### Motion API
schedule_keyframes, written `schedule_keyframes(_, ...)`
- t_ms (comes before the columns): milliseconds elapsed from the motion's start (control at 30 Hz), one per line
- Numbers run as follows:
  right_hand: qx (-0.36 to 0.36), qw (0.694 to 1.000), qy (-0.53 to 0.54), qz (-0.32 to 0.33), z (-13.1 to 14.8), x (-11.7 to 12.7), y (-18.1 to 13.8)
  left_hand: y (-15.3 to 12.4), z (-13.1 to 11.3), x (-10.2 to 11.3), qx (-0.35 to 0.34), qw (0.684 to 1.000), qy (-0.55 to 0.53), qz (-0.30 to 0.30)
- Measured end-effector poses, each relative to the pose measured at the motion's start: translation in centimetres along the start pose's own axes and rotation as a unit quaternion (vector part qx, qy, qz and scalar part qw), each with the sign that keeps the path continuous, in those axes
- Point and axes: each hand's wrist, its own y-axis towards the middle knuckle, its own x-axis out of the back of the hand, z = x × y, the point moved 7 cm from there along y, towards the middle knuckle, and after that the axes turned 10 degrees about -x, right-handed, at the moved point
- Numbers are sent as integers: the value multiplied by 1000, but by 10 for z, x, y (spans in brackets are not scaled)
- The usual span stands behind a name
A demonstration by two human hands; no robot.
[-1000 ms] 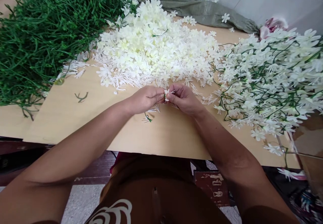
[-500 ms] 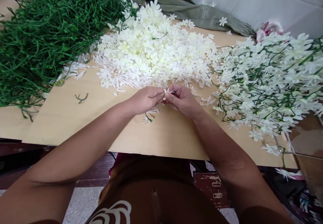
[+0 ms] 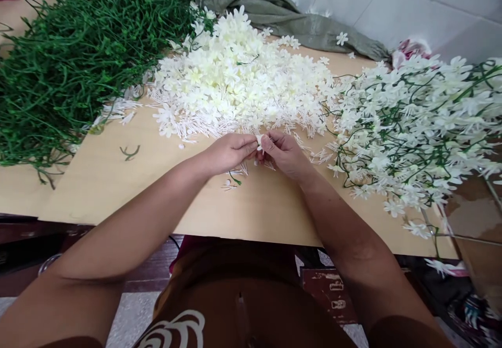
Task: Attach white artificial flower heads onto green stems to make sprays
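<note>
A tangled heap of dark green plastic stems [image 3: 74, 60] fills the far left of the pale wooden surface [image 3: 129, 191], with one stray green stem piece [image 3: 129, 152] lying loose just in front of it. Next to the heap, toward the middle, spreads a broad pile of loose cream-white artificial blossoms [image 3: 239, 81], their thin white pegs fanned out along its near edge.

Just before that edge the left hand [image 3: 227, 152] and the right hand [image 3: 286, 154] meet, fingertips touching. Between them sits a single small white artificial flower [image 3: 259, 140], pinched from both sides: the left hand's fingers close on it from the left, the right hand's fingers close on it from the right (most of the flower is hidden by them). A few white pegs and a green bit [image 3: 234, 179] lie on the surface beneath the hands.

To the right rests a mound of finished white-flowered green sprays [image 3: 415, 123]. Behind, a crumpled grey-green cloth [image 3: 298, 18] lies against the white tiled wall [image 3: 411, 2].
</note>
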Motion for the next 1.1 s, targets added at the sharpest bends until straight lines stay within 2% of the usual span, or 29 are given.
schedule_keyframes(167,0,1000,5,11,2,0,-1,-1,5,-2,-11,1000,-10,5)
schedule_keyframes(400,18,999,23,42,4,-5,1,0,5,-9,-57,988,-143,-21)
schedule_keyframes(533,15,999,10,44,4,-7,1,-3,1,-10,-37,983,-177,-24)
schedule_keyframes(633,26,999,-15,45,5,-10,-1,-7,-1,-12,-17,984,-179,-4)
schedule_keyframes(900,5,998,-60,29,1,-11,0,-7,-2,-12,-41,987,-150,30)
schedule_keyframes(1100,13,997,-71,10,4,-11,-1,-7,2,-11,-13,993,-116,17)
